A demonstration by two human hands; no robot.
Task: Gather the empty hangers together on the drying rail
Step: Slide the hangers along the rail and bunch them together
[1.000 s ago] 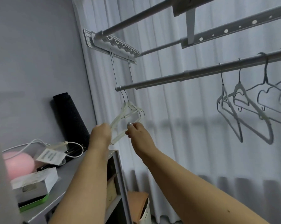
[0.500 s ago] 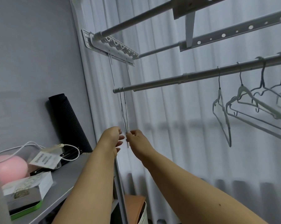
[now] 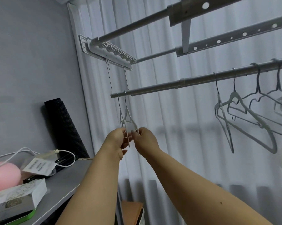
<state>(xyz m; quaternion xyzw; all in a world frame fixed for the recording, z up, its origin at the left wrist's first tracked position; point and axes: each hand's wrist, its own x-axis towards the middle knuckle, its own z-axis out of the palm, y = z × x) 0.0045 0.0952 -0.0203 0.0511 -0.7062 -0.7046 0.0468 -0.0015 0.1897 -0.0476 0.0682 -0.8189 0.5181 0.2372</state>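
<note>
Two white hangers (image 3: 127,118) hang close together at the left end of the lower grey drying rail (image 3: 193,81), seen almost edge-on. My left hand (image 3: 116,140) and my right hand (image 3: 145,140) both pinch their lower parts, fingertips nearly touching. Further right on the same rail hang several empty hangers: a white one (image 3: 223,120), a larger white one (image 3: 250,120) and dark wire ones (image 3: 266,95). A wide bare stretch of rail separates the two groups.
Two more rails (image 3: 137,28) and a wall bracket (image 3: 107,51) run above. White curtains (image 3: 177,127) hang behind. At left a grey shelf top (image 3: 64,181) holds a black roll (image 3: 64,127), cables, a pink object (image 3: 4,174) and a box (image 3: 18,198).
The two left hangers turned from angled to nearly edge-on and my hands closed in on their lower parts. The view shifted slightly, so the right hangers look closer.
</note>
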